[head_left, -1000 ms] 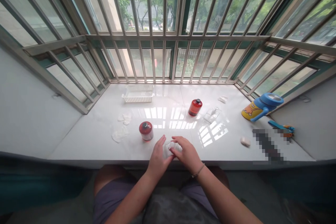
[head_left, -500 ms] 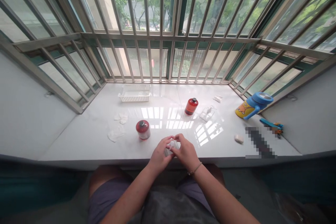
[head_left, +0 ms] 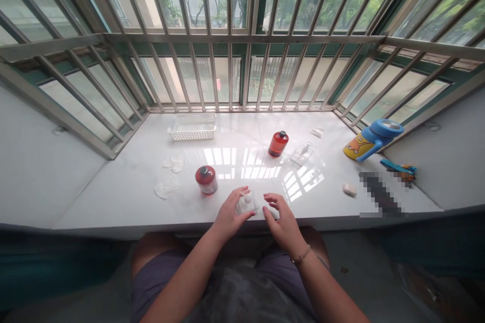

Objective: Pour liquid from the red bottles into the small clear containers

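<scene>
Right hand [head_left: 282, 219] withdrawn, left hand [head_left: 229, 214] gripping (clear) bottle [head_left: 247, 202]

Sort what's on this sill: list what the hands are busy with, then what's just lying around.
In hand: clear packet, held by left hand; right hand beside it.

Lying about: two red bottles, white basket, blue cup, empty wrappers.

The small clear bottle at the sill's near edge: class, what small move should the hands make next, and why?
Probably bring the right hand back onto the small clear bottle. Only the left hand has a grip on it, while the right is open just beside it, and the bottle sits near the sill's front edge.
</scene>
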Action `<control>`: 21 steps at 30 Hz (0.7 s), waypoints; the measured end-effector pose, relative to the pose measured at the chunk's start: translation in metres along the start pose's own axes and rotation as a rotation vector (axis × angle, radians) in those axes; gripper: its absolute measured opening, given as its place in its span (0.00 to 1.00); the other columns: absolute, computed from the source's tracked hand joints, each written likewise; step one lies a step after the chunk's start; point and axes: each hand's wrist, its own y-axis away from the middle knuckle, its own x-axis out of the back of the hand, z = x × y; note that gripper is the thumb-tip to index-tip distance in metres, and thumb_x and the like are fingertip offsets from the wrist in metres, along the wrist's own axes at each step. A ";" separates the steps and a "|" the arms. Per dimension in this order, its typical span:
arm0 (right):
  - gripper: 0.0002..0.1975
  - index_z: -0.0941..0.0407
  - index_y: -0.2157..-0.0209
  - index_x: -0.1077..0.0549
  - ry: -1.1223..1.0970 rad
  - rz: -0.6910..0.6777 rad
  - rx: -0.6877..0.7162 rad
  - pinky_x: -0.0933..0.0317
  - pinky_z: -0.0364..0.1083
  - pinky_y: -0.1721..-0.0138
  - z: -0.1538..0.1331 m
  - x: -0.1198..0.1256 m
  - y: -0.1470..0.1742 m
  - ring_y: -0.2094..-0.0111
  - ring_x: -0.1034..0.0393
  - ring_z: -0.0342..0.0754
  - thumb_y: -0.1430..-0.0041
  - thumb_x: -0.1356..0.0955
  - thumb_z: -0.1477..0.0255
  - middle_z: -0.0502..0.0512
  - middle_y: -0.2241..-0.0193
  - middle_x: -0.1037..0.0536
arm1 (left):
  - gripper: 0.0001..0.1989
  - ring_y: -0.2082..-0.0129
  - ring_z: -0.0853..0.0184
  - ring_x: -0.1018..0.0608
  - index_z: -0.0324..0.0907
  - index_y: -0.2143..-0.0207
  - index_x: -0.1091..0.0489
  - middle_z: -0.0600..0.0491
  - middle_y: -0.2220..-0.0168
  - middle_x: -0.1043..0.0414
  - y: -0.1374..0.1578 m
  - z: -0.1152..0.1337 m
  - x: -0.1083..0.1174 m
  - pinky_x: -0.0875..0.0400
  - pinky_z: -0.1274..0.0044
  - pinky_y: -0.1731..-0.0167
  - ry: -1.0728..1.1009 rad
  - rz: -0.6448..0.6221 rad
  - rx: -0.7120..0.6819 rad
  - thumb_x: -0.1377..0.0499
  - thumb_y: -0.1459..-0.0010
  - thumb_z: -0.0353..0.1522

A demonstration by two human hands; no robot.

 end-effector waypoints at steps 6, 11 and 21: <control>0.19 0.50 0.39 0.34 -0.009 -0.015 0.070 0.30 0.60 0.38 -0.019 -0.021 -0.006 0.38 0.30 0.57 0.29 0.33 0.68 0.61 0.41 0.27 | 0.26 0.33 0.52 0.25 0.47 0.44 0.33 0.42 0.34 0.28 0.000 0.003 -0.001 0.32 0.55 0.33 0.104 0.027 0.080 0.28 0.42 0.30; 0.25 0.50 0.38 0.33 0.019 0.016 0.059 0.30 0.62 0.38 -0.022 -0.031 -0.014 0.40 0.29 0.59 0.34 0.28 0.65 0.61 0.42 0.26 | 0.24 0.33 0.52 0.26 0.46 0.47 0.34 0.44 0.34 0.29 0.001 0.003 -0.001 0.32 0.57 0.33 0.129 0.015 0.082 0.30 0.43 0.27; 0.30 0.50 0.38 0.32 -0.065 0.128 -0.064 0.27 0.60 0.43 -0.027 -0.034 -0.029 0.48 0.21 0.58 0.38 0.23 0.61 0.57 0.53 0.18 | 0.44 0.31 0.51 0.27 0.51 0.32 0.45 0.40 0.32 0.31 0.001 -0.002 -0.005 0.37 0.52 0.30 0.199 0.019 0.139 0.25 0.44 0.33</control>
